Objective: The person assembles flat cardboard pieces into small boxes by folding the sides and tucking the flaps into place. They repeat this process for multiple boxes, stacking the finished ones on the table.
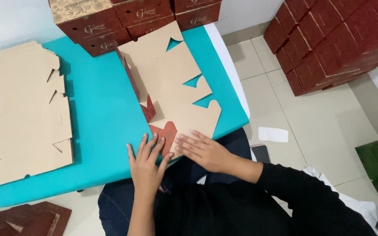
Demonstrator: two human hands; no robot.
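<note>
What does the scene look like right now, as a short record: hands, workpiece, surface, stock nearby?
left hand: flat, fingers spread, pressing the near red flap of the cardboard blank
right hand: flat on the blank's near edge
cardboard blank: die-cut, brown side up, one side panel folded upright
table: turquoise top
flat blanks: pile on the table's left
finished red boxes: stacked at the far edge
floor stack: more red boxes, right

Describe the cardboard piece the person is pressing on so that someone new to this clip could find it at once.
Start at the turquoise table. Near its right edge lies a flat die-cut box blank, tan side up, running from the stacked dark red boxes down to the left hand and right hand. Unlike the all-tan stack of blanks at the left, its folded flaps show red.
</note>
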